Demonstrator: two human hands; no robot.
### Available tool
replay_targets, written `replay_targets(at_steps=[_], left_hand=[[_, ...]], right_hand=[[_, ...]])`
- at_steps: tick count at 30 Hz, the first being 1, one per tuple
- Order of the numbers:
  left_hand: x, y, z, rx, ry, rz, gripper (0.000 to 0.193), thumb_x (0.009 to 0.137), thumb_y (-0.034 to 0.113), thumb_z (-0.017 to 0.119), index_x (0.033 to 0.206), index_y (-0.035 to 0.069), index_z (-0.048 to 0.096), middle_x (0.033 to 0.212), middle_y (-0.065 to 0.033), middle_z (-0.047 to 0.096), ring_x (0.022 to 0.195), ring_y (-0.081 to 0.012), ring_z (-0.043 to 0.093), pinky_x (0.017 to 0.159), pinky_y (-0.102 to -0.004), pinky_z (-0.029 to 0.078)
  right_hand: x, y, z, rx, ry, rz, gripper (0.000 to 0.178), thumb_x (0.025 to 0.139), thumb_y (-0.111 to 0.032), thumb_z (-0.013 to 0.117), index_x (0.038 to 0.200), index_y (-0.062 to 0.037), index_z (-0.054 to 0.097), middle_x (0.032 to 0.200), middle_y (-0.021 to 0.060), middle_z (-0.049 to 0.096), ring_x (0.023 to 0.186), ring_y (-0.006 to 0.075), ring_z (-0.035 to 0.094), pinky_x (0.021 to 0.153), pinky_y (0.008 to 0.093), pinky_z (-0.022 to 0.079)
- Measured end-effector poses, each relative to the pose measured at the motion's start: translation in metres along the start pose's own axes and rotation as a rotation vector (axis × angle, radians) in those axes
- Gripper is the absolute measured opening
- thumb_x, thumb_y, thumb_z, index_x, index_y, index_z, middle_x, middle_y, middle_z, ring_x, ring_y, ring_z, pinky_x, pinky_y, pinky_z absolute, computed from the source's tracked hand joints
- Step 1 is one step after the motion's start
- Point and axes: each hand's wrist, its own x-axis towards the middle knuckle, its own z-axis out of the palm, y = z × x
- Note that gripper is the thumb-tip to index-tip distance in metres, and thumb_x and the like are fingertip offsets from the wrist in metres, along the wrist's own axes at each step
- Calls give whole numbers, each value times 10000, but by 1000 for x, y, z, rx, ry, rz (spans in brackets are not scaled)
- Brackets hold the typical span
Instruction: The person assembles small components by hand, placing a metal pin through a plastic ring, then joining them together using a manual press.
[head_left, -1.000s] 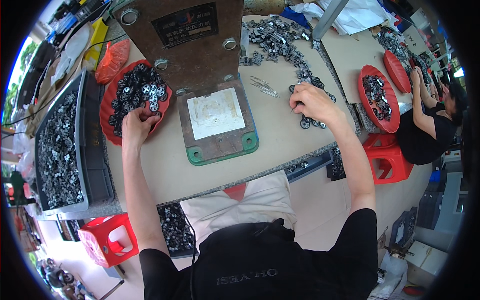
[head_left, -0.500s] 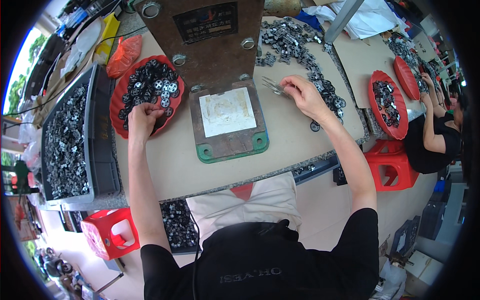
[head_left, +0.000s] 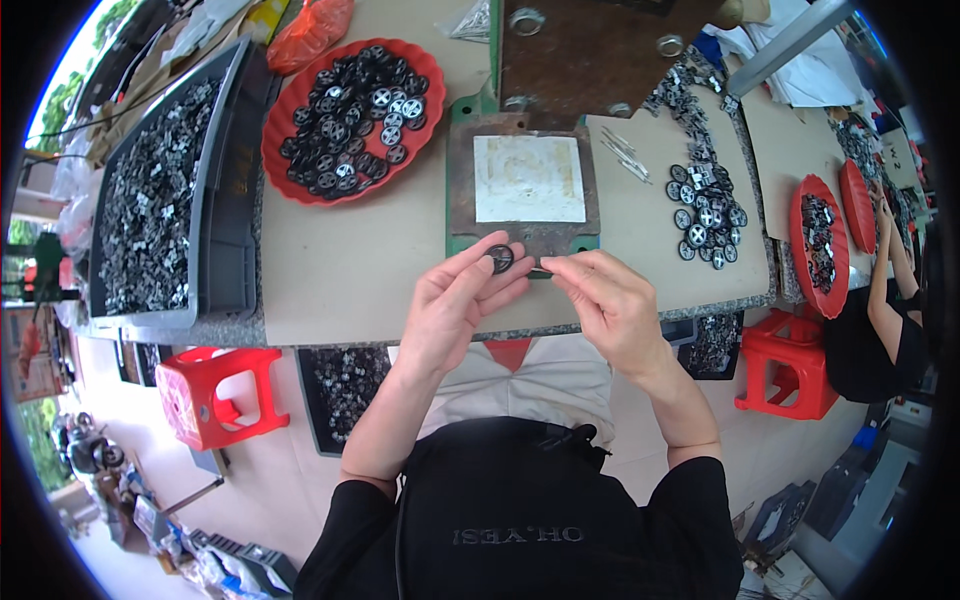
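Note:
In front of the press, my left hand [head_left: 450, 305] holds a small black toy wheel [head_left: 502, 259] between thumb and fingers. Close beside it, my right hand [head_left: 610, 300] is closed in a pinch on a thin metal rod [head_left: 540, 268], mostly hidden by the fingers. A small gap separates the hands. More thin metal rods [head_left: 626, 155] lie on the board right of the press. Farther right sits a pile of black wheels with silver spokes [head_left: 708, 217]. At the left, a red scalloped bowl [head_left: 285, 180] is full of similar wheels.
The press base [head_left: 520, 235] with its white pad [head_left: 528, 180] stands just beyond my hands. A grey crate [head_left: 225, 190] of small dark parts is at the left. Red stools [head_left: 225, 385] flank the table. At the right, another person [head_left: 880, 340] works beside red bowls.
My left hand has left the red bowl and come to the middle with a wheel. My right hand has moved in from the rods, now pinching one. The view has shifted.

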Motion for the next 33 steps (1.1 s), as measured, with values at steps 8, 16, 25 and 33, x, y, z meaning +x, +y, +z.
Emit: replay_targets(at_steps=[8,16,25,33], left_hand=[[-11,-4,-2,45,-67,-26,406,958,104,452,1337,-25,386,1228,-175,545,1147,-307,537,1007,-430,426],[-7,-12,-17,-31,-177,-18,417,933,116,527,1329,25,432,1155,-71,580,1073,-188,553,904,-312,447],[-7,-17,-14,-12,-185,-16,405,890,118,601,1267,18,493,1136,-58,581,982,-133,549,828,-259,433],[-8,-18,-10,146,-118,45,363,867,66,623,1221,30,552,1071,-33,595,950,-95,539,836,-247,443]], right_hand=[[4,-4,12,-114,-56,-92,287,728,50,632,1006,-20,637,825,97,593,710,240,609,596,331,495],[-1,-5,10,-165,54,-135,268,709,60,632,955,-42,659,814,67,586,668,213,620,562,314,511],[-1,-7,6,-251,26,-169,368,651,49,640,993,-85,678,711,29,501,563,160,541,493,289,463],[-2,-8,4,-289,-2,-211,370,639,33,632,992,-69,675,697,30,474,571,171,521,493,295,447]])
